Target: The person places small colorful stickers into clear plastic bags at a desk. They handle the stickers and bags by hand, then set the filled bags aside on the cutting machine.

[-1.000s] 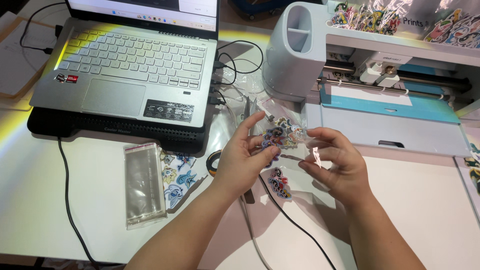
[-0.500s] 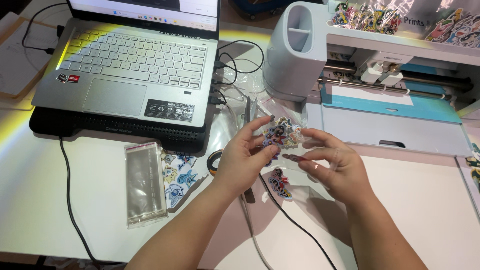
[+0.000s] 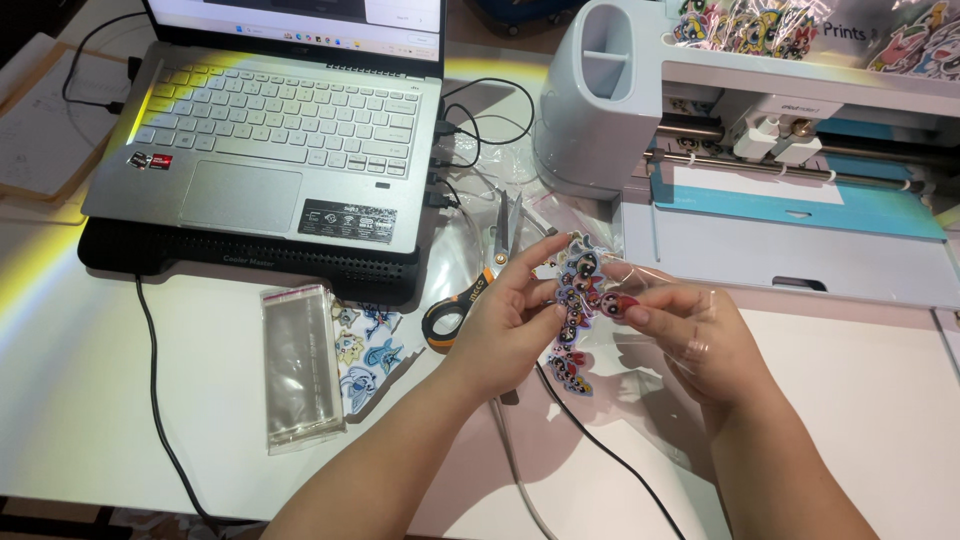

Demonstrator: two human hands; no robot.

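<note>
Both hands meet over the table in the head view: my left hand [image 3: 505, 325] pinches a stack of cartoon stickers [image 3: 578, 290], my right hand [image 3: 695, 345] pinches one sticker [image 3: 618, 303] beside it. I judge them light, flexible, slippery; grip by edges. Scissors [image 3: 470, 290] lie just left.

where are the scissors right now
In the head view, the scissors lie on the table centre, between the laptop and the cutting machine, just behind the left hand.
</note>
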